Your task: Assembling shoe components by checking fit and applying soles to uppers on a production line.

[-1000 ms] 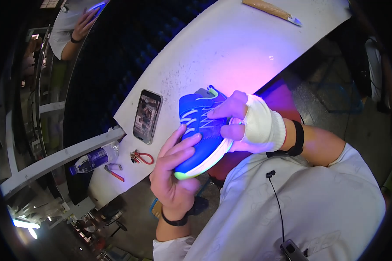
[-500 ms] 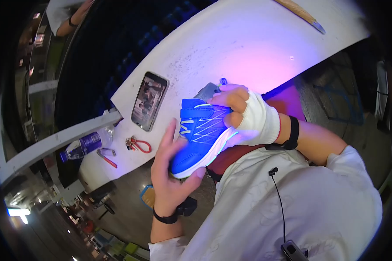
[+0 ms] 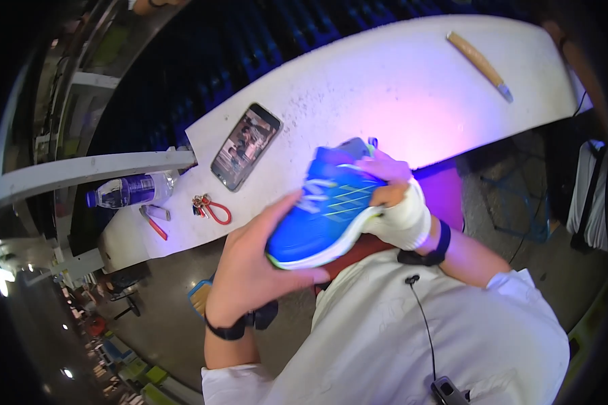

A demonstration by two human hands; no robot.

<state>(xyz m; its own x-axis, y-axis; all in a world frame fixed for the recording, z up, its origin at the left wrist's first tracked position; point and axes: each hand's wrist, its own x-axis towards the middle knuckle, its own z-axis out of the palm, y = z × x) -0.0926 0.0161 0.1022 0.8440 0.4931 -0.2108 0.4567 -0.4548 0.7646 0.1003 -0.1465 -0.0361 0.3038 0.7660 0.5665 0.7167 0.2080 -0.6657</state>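
Holds a blue shoe [image 3: 321,216] in both hands, across the middle of the near edge of the white table [image 3: 355,88]; contact with the tabletop, impossible to tell. Long axis aslant: toe toward the near left corner, heel toward the far edge and to the right. Left hand [image 3: 243,263] wrapped round the toe end, fingers along the outer side, thumb against the pale sole on the side nearest the body. Right hand [image 3: 393,192], in a white glove [image 3: 409,219] with bare finger ends, clasped about the heel end and collar, fingers bent; exact place of the fingertips too blurred to tell. Neither hand nearer: both in contact, one at each end of the axis, toe to the left, heel to the right. Laced top and crossed light lines upward, in plain view.

No readable lettering on the shoe. Around the bottle [image 3: 138,190], lying at the left end of the table, a purple label with print too small to make out. On the lit screen of the phone [image 3: 248,146], toward the far left corner, a picture of figures, without legible words. Toward the right end, a wooden-handled tool [image 3: 478,65], without visible marking.
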